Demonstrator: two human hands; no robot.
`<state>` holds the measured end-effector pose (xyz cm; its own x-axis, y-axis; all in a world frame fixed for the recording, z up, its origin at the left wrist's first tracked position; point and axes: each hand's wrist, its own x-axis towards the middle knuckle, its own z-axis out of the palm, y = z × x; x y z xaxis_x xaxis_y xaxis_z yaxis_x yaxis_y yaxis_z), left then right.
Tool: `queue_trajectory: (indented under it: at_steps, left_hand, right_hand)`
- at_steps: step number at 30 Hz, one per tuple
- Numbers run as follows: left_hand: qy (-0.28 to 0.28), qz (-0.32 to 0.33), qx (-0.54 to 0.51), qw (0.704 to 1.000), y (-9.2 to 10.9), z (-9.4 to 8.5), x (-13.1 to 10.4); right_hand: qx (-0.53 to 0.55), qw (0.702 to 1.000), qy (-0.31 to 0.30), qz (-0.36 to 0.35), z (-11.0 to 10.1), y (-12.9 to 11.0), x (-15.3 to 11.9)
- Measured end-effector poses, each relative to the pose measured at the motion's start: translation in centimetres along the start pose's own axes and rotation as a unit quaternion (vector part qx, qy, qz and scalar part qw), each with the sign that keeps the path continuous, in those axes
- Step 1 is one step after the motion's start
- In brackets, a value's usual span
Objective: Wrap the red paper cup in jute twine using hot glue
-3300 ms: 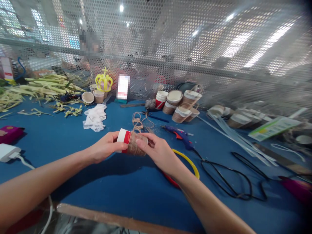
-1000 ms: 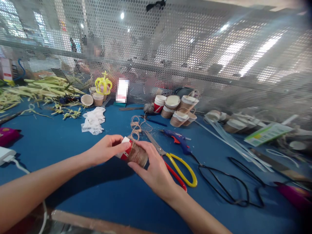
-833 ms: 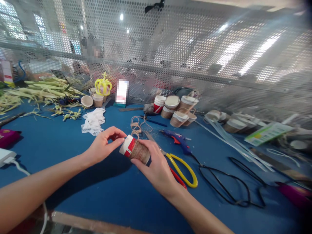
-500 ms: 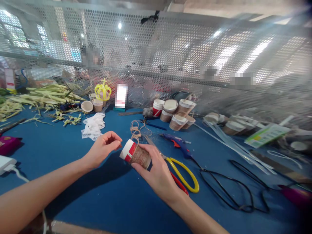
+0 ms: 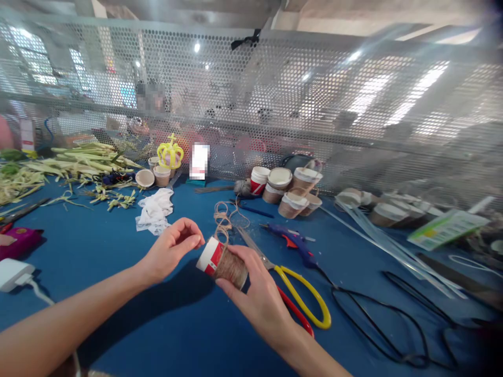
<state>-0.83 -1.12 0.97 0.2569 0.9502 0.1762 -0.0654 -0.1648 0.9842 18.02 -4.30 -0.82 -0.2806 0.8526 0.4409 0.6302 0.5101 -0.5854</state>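
My right hand (image 5: 257, 288) is wrapped around a small cup (image 5: 207, 255), tilted on its side. Brown twine (image 5: 232, 268) winds round part of the cup, while a white and red printed band stays bare towards my left hand. Thumb and fingers of my left hand (image 5: 176, 250) are pinched together just left of the cup; anything between them is too small to make out. Behind the cup a loose length of twine (image 5: 222, 215) lies in loops on the table. Scissors (image 5: 296, 290) with yellow and red handles rest beside my right hand, blades partly spread.
A blue glue gun (image 5: 293, 241) trails a black cord (image 5: 365, 309) at right. Twine-wrapped cups (image 5: 293, 204) stand behind it. Further left are a white crumpled cloth (image 5: 155, 209), a yellow crown (image 5: 170, 154) and pale plant strips (image 5: 90, 162). A perforated metal screen (image 5: 236, 78) closes the back.
The view has tilted up slightly, so everything sits a little lower and further right. Both hands keep nearly the same pose around the cup.
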Motion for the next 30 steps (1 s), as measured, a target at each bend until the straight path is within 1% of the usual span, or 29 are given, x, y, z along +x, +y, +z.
queue_trajectory:
  at_steps: [2,6,12,16,19,24,28,30]
  left_hand:
    - [-0.013,0.009,-0.002,1.000,0.06,0.02,-0.10]
    - [-0.020,0.019,-0.041,0.999,0.23,0.15,-0.16]
    - [-0.032,0.007,0.008,0.999,0.53,0.14,-0.14]
    - [-0.040,0.014,-0.025,0.999,0.34,0.12,-0.20]
    - [-0.038,0.021,-0.041,0.998,0.24,0.16,-0.22]
    - [-0.043,0.007,-0.010,0.999,0.29,0.14,-0.19]
    - [-0.036,0.026,-0.025,0.999,0.28,0.09,-0.20]
    - [-0.032,0.029,-0.008,0.999,0.33,0.07,-0.26]
  right_hand:
    - [-0.001,1.000,-0.003,-0.002,-0.13,-0.09,0.02]
    - [-0.004,1.000,-0.003,-0.001,-0.33,-0.20,0.01]
    - [-0.001,1.000,-0.008,0.001,-0.35,-0.09,-0.13]
    - [0.004,1.000,-0.003,-0.002,-0.31,0.12,-0.17]
    - [0.004,1.000,-0.012,-0.001,-0.29,0.18,-0.14]
    - [-0.001,1.000,-0.019,-0.004,-0.32,0.05,-0.14]
    - [0.002,1.000,-0.012,-0.003,-0.31,-0.07,-0.21]
    - [0.002,1.000,-0.013,0.000,-0.30,-0.14,-0.23]
